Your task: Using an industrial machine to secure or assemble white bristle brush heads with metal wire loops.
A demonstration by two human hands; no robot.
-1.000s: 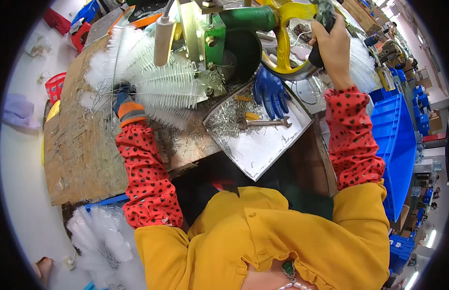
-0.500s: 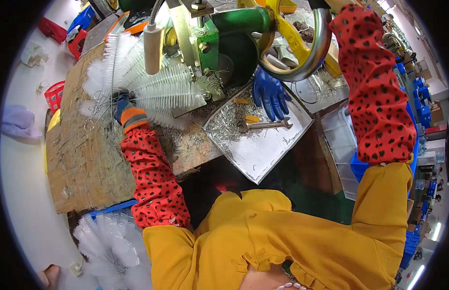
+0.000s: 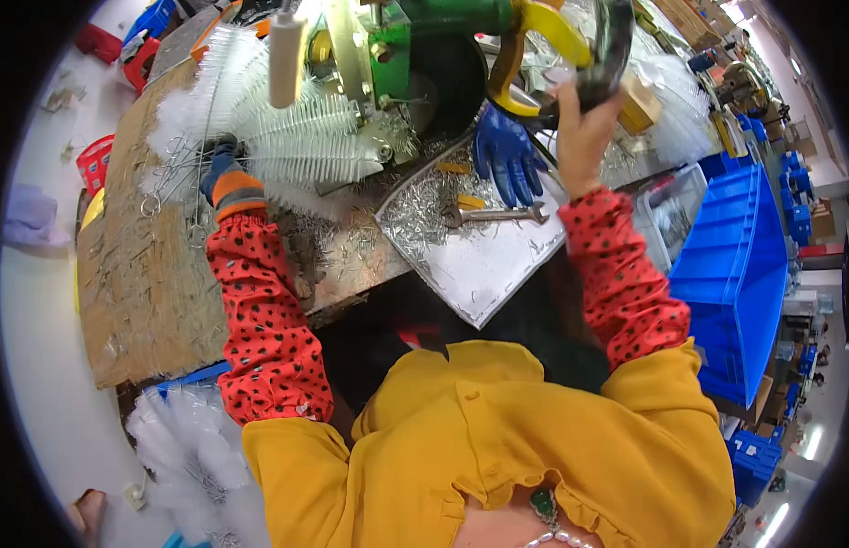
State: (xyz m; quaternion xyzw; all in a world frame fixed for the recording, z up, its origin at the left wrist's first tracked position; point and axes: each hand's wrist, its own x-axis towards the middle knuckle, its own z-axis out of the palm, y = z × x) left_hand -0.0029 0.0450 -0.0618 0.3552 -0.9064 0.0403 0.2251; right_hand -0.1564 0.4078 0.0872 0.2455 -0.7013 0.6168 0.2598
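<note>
Two hands are busy at the green machine. The right hand, bare, is up at about one o'clock with its fingers wrapped around the dark rim of the yellow-spoked handwheel. The left hand, in a dark glove with an orange cuff, is over at ten o'clock, buried among a row of white bristle brushes lying on the worn wooden bench; I cannot tell how its fingers sit, as the bristles hide them. A white roller hangs above those brushes. Near the centre, a metal tray carries silvery wire scraps, a wrench and a blue glove lying loose. At three o'clock stands a blue plastic bin. More white brushes pile up at seven o'clock.
</note>
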